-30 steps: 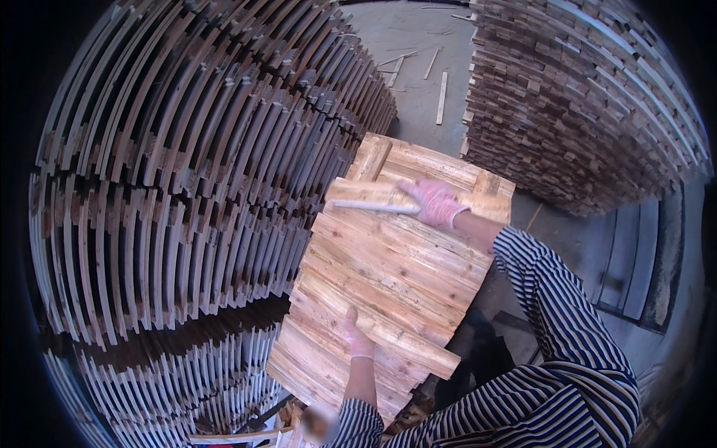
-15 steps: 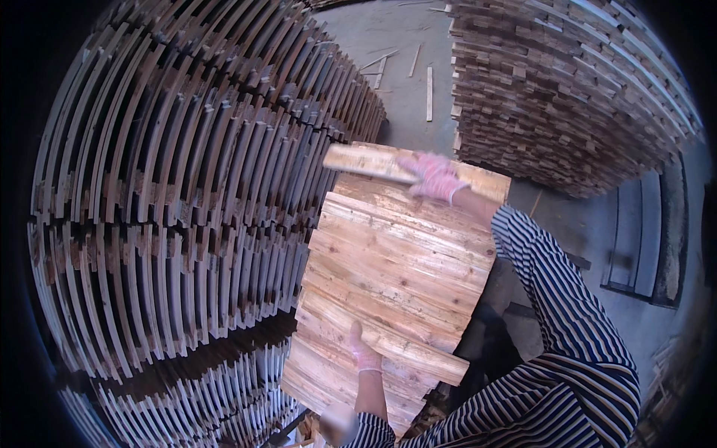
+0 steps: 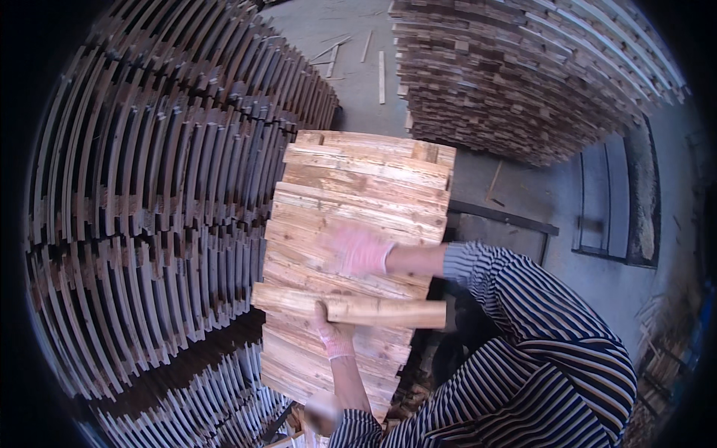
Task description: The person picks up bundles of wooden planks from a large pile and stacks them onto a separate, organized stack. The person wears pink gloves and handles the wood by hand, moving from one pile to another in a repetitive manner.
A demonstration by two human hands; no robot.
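Observation:
A stack of pale wooden planks (image 3: 358,201), laid side by side in rows, fills the middle of the view. Across its near part lies a loose plank (image 3: 388,310), tilted a little and lifted off the rows at its right end. My left hand (image 3: 337,340), in a pinkish glove, grips this plank with the thumb over its top face; the other fingers are hidden beneath. Just beyond it, my right hand (image 3: 360,250), gloved alike, is over the middle of the stack. Motion smears its fingers, and whether it touches the wood I cannot tell.
Tall stacks of weathered planks (image 3: 157,164) rise along the left. Another high stack (image 3: 493,82) stands at the far right. A few thin strips (image 3: 382,78) lie on the concrete floor. A dark metal frame (image 3: 508,216) is right of the planks.
My right hand has come back from a board at the far end to the stack's middle. The plank at my left hand has shifted and now sits under its thumb. The view has turned slightly.

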